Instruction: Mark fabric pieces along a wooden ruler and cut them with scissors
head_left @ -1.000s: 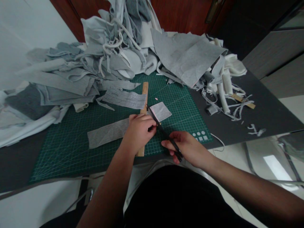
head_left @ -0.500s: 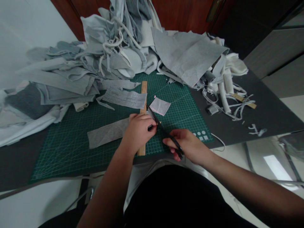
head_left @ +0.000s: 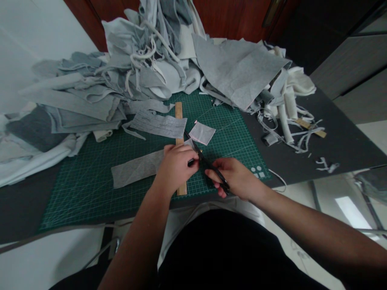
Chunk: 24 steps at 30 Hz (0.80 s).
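Observation:
My left hand (head_left: 177,166) is closed on the right end of a long grey fabric strip (head_left: 137,168) that lies across the green cutting mat (head_left: 90,189). It rests over a wooden ruler (head_left: 180,121) that runs up the mat. My right hand (head_left: 234,177) grips black scissors (head_left: 205,161), whose blades point up and left beside the left hand's fingers. A small grey fabric square (head_left: 202,133) lies loose on the mat just past the blade tips.
A second grey strip (head_left: 159,125) lies left of the ruler's top. A large heap of grey and white fabric (head_left: 145,68) fills the back of the table. Trimmings and rolled scraps (head_left: 287,121) sit at the right on the dark tabletop (head_left: 341,145).
The small square has come free of the strip and slid slightly up and left. The ruler has shifted left. My right hand with the scissors has moved a little left and up.

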Motion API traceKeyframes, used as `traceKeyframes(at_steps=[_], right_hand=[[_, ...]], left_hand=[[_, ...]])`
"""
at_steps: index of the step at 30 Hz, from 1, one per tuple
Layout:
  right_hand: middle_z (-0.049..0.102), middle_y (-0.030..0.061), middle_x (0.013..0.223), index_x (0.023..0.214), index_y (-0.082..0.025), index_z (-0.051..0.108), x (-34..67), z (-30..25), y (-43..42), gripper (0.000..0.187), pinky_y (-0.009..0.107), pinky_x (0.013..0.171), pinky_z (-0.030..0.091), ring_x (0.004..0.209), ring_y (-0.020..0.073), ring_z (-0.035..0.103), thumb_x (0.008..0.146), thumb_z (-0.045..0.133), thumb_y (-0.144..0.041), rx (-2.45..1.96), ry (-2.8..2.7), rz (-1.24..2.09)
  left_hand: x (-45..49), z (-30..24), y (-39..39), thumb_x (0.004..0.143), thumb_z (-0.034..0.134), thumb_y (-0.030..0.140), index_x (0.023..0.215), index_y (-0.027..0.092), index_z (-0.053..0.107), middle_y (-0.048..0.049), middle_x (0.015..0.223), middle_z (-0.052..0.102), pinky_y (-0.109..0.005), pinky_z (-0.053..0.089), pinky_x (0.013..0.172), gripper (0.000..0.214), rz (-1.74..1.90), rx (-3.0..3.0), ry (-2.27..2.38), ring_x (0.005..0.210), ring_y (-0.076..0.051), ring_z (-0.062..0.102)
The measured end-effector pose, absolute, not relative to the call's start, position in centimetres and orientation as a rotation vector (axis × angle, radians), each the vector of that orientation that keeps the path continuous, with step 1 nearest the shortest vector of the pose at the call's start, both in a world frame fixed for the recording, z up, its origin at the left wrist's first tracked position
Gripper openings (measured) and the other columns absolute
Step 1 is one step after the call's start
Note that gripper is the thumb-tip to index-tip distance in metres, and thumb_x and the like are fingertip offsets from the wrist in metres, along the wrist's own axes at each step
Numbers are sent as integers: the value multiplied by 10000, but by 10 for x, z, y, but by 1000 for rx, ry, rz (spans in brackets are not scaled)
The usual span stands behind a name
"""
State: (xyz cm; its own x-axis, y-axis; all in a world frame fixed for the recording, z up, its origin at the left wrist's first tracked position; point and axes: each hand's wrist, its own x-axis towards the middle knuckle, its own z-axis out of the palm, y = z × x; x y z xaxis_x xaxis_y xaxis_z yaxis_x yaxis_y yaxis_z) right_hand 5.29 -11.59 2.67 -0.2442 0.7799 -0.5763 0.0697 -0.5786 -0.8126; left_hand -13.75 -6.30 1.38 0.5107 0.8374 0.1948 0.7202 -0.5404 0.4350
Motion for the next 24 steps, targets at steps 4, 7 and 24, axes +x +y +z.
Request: traceKeyframes(at_steps=[4,7,24], right_hand=[[568,-72,496,708,-211,514,61,34,-131,387,169,339,391,359,85,538,763,831,-425,-1513,-1025,1853],[548,-77,480,716,-222,496,73,42,-146,474,183,343,368,346,88,514,709,867,-517,-1510,-988,1811],[779,90,1011,1087,-219,720,173,35,-172,199,341,713,548,857,252,750,900,662,-188,-1779,-2380,614]], left_hand=[[-137,13,-63,823,715,138,774,225,704,15,836,741,-416,380,881,101,577,2443,1311,895,-214,674],[-136,13,-64,821,714,122,774,225,698,23,844,737,-418,377,895,114,589,2430,1312,898,-207,674],[-149,12,-56,843,659,217,1202,235,601,-85,1035,626,-433,556,873,364,636,2064,1962,929,-267,673]])
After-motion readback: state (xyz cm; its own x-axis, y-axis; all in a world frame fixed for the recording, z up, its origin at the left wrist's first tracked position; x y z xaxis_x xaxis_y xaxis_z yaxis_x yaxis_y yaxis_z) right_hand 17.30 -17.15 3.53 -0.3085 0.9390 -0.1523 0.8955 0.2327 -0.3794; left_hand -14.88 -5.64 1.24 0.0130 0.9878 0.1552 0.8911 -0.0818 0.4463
